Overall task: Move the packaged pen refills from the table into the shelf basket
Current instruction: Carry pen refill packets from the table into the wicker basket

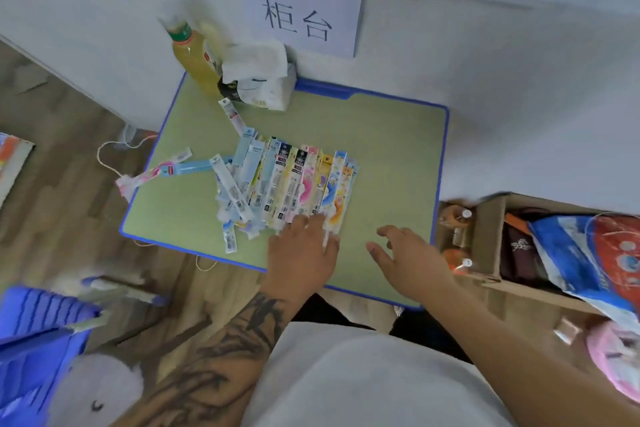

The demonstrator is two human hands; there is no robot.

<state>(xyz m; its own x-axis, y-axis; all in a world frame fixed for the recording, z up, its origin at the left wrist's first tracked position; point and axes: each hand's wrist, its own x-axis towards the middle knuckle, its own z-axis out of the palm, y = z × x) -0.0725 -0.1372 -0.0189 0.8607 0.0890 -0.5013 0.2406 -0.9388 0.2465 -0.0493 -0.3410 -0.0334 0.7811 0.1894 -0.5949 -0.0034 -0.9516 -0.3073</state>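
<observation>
Green tabletop at frame centre carries the packaged pen refills, fanned in a loose pile; we count roughly fifteen, with three strays toward the left edge, exact number unclear. Our left hand rests spread fingers on the pile's near end. Our right hand hovers beside it, fingers relaxed, holding nothing. One blue basket sits lower left. Risk, in our judgement: slick packets could slide and spill if scooped unevenly.
</observation>
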